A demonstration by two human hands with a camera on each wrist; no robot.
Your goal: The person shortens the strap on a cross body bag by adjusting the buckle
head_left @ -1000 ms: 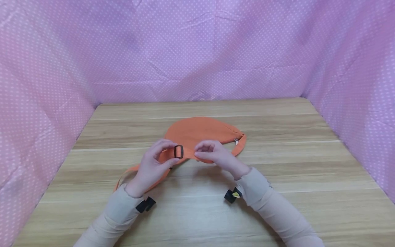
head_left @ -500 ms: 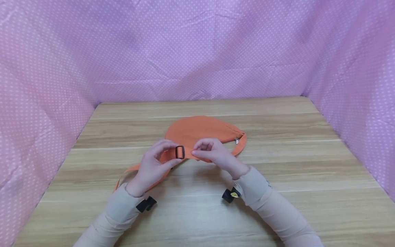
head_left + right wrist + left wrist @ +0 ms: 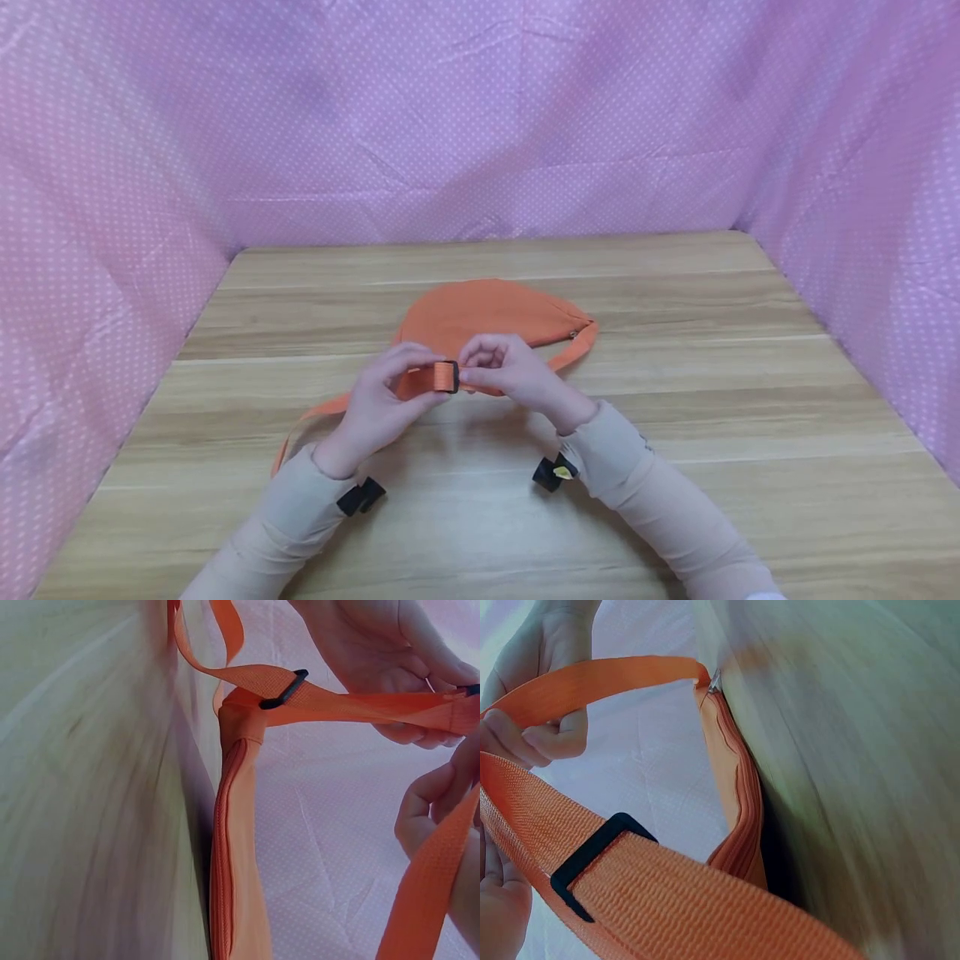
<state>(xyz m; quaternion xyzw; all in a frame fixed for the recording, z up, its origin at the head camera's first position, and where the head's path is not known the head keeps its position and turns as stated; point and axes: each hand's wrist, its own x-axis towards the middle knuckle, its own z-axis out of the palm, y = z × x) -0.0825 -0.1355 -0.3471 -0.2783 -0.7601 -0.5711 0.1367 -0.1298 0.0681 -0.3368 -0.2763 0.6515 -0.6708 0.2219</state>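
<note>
An orange waist bag (image 3: 487, 308) lies on the table, its strap lifted in front of it. My left hand (image 3: 375, 404) holds the strap at a black slide buckle (image 3: 455, 377), thumb below and fingers above. Just right of that buckle my right hand (image 3: 517, 375) pinches the strap between thumb and fingers. The left wrist view shows the webbing passing through a black slider (image 3: 592, 859), with the right hand (image 3: 551, 682) behind. In the right wrist view a black slider (image 3: 285, 690) sits on the strap near the bag's end, above the closed-looking zipper (image 3: 223, 847).
A wood-grain table (image 3: 675, 333) carries the bag. Pink dotted cloth (image 3: 480, 108) hangs behind and at both sides. A loop of strap (image 3: 300, 425) trails left beside the left forearm. Black straps (image 3: 360, 497) stick out at both cuffs.
The buckle has shifted slightly right and turned edge-on as the left hand moved right. My right hand has come a little left, so the hands are closer together.
</note>
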